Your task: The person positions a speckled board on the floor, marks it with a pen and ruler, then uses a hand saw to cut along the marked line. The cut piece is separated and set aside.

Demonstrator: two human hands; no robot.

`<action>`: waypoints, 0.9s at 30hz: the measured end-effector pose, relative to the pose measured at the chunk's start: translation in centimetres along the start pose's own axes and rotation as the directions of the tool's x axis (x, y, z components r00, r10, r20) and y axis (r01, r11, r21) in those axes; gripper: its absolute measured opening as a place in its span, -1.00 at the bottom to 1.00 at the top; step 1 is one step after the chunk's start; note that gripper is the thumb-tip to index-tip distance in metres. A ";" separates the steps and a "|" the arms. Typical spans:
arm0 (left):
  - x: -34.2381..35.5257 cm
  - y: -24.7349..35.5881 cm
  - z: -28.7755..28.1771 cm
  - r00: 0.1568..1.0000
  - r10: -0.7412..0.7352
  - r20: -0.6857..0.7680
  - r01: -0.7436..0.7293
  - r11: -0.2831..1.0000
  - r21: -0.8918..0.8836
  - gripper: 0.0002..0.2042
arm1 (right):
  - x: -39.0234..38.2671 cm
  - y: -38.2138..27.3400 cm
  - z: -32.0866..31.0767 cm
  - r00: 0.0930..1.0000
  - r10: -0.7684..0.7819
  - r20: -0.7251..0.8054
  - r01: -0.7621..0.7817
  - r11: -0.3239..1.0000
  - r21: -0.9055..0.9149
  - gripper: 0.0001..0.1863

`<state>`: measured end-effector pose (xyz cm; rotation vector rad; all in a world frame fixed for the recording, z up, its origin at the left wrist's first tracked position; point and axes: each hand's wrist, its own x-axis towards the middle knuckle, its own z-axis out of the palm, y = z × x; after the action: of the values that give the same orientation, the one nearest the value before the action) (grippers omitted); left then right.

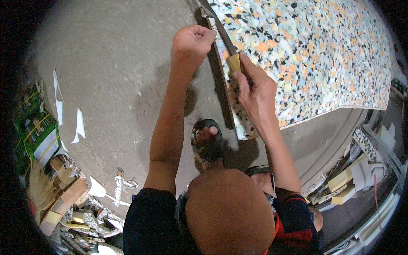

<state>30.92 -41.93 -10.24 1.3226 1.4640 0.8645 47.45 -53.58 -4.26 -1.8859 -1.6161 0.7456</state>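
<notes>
My right hand (260,94) grips the yellowish handle of a long-bladed knife (234,63). Its dark, narrow blade points away from me, along the left edge of a big speckled foam sheet (323,59) in white, orange, blue and black. Close to that same edge, farther out, my left hand (189,49) is closed with the fingers curled in. Whatever its fingers may pinch is hidden. A narrow foam strip (243,130) runs along the edge beneath my right hand, and a dark straight border (224,91) lies under it.
A sandalled foot (207,138) stands on the grey concrete floor (114,102) below the sheet's near corner. Foam scraps (87,221) heap at lower left, beside green strapped packages (38,127). More offcuts (348,182) are piled at right. White slivers (79,125) lie on the floor.
</notes>
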 end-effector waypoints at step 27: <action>-4.8 -0.8 0.4 0.999 -0.049 -0.010 0.050 0.991 0.126 -0.75 | -8.1 2.1 -1.8 1.000 -0.009 0.018 0.009 1.000 -0.004 -0.52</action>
<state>30.94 -46.79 -10.23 1.3710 1.5717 0.7559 49.14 -61.93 -3.94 -1.8788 -1.6365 0.7584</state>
